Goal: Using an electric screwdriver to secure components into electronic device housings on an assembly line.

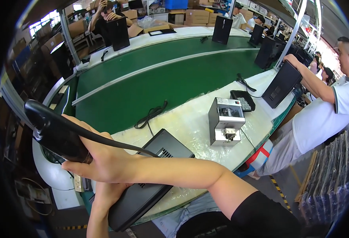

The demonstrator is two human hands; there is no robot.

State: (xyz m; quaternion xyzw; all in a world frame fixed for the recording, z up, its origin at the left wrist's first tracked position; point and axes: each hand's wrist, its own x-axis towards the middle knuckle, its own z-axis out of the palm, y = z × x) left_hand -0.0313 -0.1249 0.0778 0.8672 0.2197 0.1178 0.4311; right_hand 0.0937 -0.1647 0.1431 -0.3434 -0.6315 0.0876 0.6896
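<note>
My right arm reaches across from the lower right. The right hand (99, 156) is wrapped round a black electric screwdriver (61, 137), whose tip is hidden. A thick black cord runs from the tool back over the wrist. Below it, my left hand (109, 194) comes up from the lower edge, next to a flat black case (146, 200) with vent slots. Its fingers are mostly hidden behind the right hand and wrist. The case lies at a slant on the plastic-covered bench (190, 137), partly covered by my right forearm.
A silver screw feeder (226, 123) stands right of the case, beside a black tray (244, 101) of small parts. A coiled black cable (150, 117) lies by the green conveyor (142, 87). On the right, a co-worker (325, 107) holds another black case (281, 85).
</note>
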